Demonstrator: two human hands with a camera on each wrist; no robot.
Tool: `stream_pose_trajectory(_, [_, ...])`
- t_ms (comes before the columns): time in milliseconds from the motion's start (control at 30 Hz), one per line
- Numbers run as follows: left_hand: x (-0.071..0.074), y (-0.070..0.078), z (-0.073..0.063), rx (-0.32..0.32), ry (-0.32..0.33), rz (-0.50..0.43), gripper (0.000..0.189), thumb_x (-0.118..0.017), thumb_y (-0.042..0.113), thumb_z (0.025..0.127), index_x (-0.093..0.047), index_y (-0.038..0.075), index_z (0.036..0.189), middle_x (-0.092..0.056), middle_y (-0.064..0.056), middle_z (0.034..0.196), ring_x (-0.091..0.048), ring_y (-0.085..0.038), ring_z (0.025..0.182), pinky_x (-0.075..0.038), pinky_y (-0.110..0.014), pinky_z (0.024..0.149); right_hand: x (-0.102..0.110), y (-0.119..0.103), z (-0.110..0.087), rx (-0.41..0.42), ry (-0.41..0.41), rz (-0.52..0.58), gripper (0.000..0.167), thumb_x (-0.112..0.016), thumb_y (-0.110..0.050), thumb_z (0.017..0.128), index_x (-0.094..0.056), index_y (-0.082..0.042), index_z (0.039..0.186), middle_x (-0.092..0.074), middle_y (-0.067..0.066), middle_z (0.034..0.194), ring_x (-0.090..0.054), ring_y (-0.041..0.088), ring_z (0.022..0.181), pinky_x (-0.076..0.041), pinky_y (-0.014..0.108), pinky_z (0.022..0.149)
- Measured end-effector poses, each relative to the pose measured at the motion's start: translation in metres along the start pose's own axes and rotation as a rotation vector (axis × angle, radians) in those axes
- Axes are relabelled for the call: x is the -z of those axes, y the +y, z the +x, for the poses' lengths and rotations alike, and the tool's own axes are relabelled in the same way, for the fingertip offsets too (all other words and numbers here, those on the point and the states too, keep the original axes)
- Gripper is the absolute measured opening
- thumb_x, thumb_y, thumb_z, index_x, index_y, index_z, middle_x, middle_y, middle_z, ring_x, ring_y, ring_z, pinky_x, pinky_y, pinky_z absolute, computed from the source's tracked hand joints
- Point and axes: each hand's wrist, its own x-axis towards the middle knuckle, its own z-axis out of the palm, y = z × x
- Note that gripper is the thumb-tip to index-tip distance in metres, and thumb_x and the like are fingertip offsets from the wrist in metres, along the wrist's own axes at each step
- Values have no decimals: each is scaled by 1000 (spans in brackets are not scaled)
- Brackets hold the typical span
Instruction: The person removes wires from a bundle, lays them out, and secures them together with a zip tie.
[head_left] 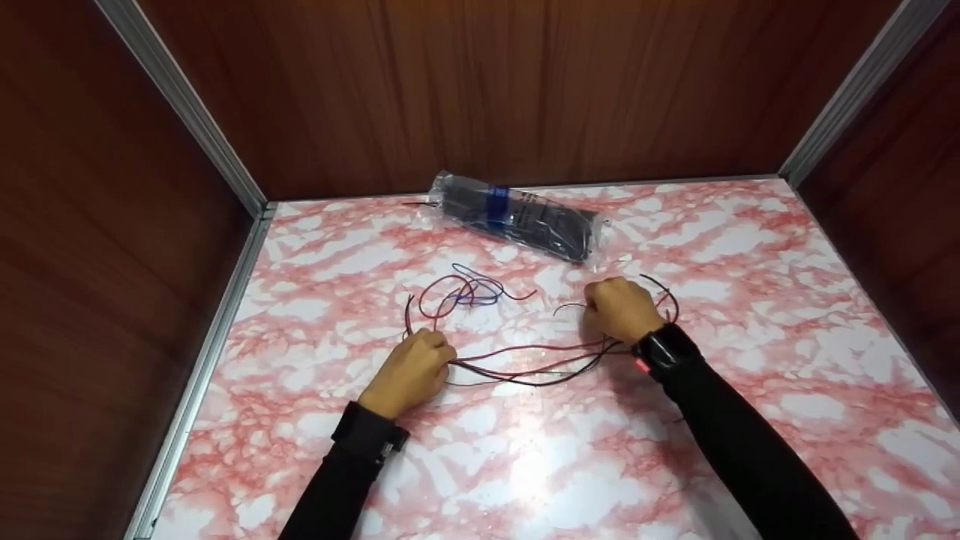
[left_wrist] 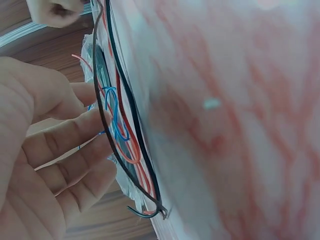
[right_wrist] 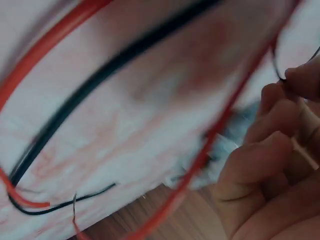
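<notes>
My left hand [head_left: 412,371] is low over the left end of a loose bundle of red and black wires [head_left: 536,370]. In the left wrist view, thumb and bent index finger come together at a black wire [left_wrist: 119,150] of the bundle, and the other fingers are half curled. At the bundle's right end, my right hand [head_left: 621,309] pinches a thin black wire [head_left: 568,306] between thumb and forefinger. Thicker red wire [right_wrist: 220,117] and black wire [right_wrist: 82,85] loop close to the right wrist camera. Fingers hide part of the wires in the head view.
A tangle of blue and red wire [head_left: 480,289] lies just beyond the left hand. Farther back is a clear plastic package [head_left: 517,214] with dark contents. Wood-patterned panels [head_left: 525,90] enclose the red-and-white marbled table [head_left: 540,465] at the back and sides.
</notes>
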Motion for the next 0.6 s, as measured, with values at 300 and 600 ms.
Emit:
stream_pose_trajectory(300, [2,0,-9,-7,-63,-71,14,-74,24,83,-67,14,76,-57,1,80,-55,-21,75,-46,-34,71,17,26,-57,-201,71,109,13,-69,-9,71,-58,-13,65,-57,2,61,-54,26,60,-42,40,54])
stream_pose_trajectory(600, [0,2,-10,-8,-142,-74,17,-74,11,80,-65,16,67,-59,0,75,-60,-22,78,-49,-35,72,14,36,-80,-311,193,262,22,-68,-7,81,-59,-11,100,-68,3,80,-62,26,73,-45,42,66])
